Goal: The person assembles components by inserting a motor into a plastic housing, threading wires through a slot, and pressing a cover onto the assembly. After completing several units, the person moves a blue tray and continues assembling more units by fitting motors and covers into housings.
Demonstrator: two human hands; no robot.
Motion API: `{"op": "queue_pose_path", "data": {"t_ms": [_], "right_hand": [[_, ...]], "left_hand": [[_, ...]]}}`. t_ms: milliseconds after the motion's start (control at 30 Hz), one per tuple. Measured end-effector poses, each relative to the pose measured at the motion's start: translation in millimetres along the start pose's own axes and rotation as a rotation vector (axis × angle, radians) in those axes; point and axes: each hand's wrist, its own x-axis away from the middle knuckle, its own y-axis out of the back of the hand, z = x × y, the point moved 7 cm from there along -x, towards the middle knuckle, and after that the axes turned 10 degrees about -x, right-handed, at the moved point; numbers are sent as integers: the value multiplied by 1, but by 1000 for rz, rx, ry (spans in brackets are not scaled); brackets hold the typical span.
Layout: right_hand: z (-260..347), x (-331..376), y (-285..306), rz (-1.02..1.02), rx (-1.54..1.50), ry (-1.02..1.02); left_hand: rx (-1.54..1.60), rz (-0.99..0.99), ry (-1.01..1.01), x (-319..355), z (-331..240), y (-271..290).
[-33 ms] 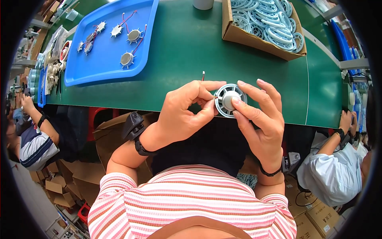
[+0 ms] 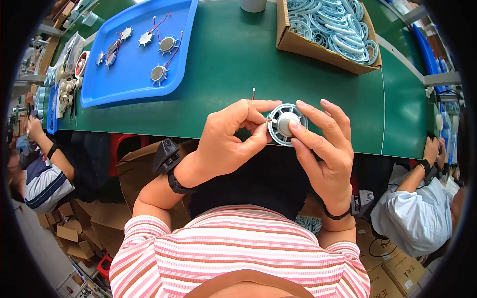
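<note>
both hands meet over the near edge of the green table [image 2: 238,64], holding one small round speaker frame [image 2: 287,124] between them. the right hand [image 2: 325,154] grips the frame from the right, thumb pressed on its pale centre cap and the other fingers spread round the rim, so the far side of the frame is hidden behind them. the left hand [image 2: 231,136] pinches at the frame's left rim with thumb and forefinger closed together; what sits in that pinch is too small to make out. a thin red-tipped wire [image 2: 253,93] sticks up just behind the left forefinger, its lower end hidden by the hand.

on the table to the far left lies a blue tray [image 2: 134,79] with a few spiky round parts and red leads (their detail is hard to read at this size). to the far right a cardboard box [image 2: 318,49] holds pale blue rings, its top cut off by the picture edge. a white cup [image 2: 253,5] is mostly cropped. other people sit at both sides, only partly in view.
</note>
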Motion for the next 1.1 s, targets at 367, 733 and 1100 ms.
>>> {"op": "queue_pose_path", "data": {"t_ms": [367, 733, 1100], "right_hand": [[-13, 20, -28, -80, -226, 251], [-81, 47, 57, -537, -78, -219], [-77, 44, 80, -612, 258, -220]], "left_hand": [[-180, -62, -360, 5, -14, 0], [-856, -145, -296, -46, -97, 45], [-1012, -154, -398, -233, -7, 104]]}}
